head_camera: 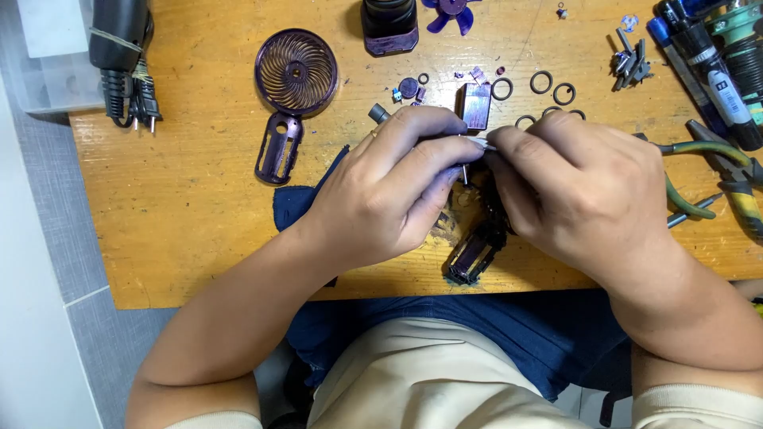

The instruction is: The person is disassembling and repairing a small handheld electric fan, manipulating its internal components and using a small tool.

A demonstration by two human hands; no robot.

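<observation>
Both hands meet over the middle of the wooden workbench (183, 206): the left hand (389, 187) has its fingers curled around a small grey cylindrical part (380, 114), and the right hand (576, 187) pinches a thin metal tool (479, 142) whose tip meets the left fingertips. Just below them sits a dark purple slotted housing (475, 253), touching the right hand. No real containers here apart from a pale plastic bin (48, 56) off the top-left corner, contents impossible to make out, while a purple fan grille (296, 71) and black rubber rings (541, 82) lie loose on the bench.

hands: 2, left (381, 187), right (576, 187)
grille (296, 71): 1
black rings (542, 81) right of grille: about 6
pliers (715, 171): 1
</observation>
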